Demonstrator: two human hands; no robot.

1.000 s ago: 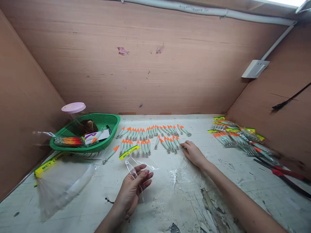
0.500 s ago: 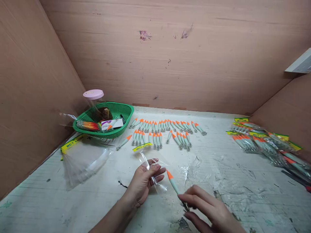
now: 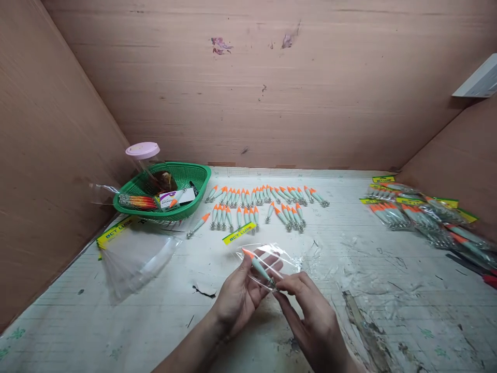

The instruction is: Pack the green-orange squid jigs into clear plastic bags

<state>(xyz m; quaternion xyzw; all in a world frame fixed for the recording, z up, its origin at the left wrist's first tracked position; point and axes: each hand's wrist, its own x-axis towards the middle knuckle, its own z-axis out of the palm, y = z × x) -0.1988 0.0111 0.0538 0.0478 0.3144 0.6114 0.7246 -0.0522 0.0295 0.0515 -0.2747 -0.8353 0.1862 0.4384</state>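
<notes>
My left hand holds a clear plastic bag with a yellow header, its thumb near the orange tip of a squid jig. That squid jig, pale green with an orange nose, slants at the bag's opening; whether it is wholly inside I cannot tell. My right hand pinches the jig's hooked end between thumb and fingers. Beyond my hands, several more squid jigs lie in two rows, and a single jig rests apart at the left.
At the left a green basket holds a lidded jar and small packets. Fanned empty bags lie before it. Packed bags of jigs are heaped at the right, near a dark tool with a red handle. Cardboard walls surround the table.
My right hand has brought the squid jig left and up to the bag. My left hand has shifted slightly right, and the bag now spreads around the jig. The view has tilted slightly.
</notes>
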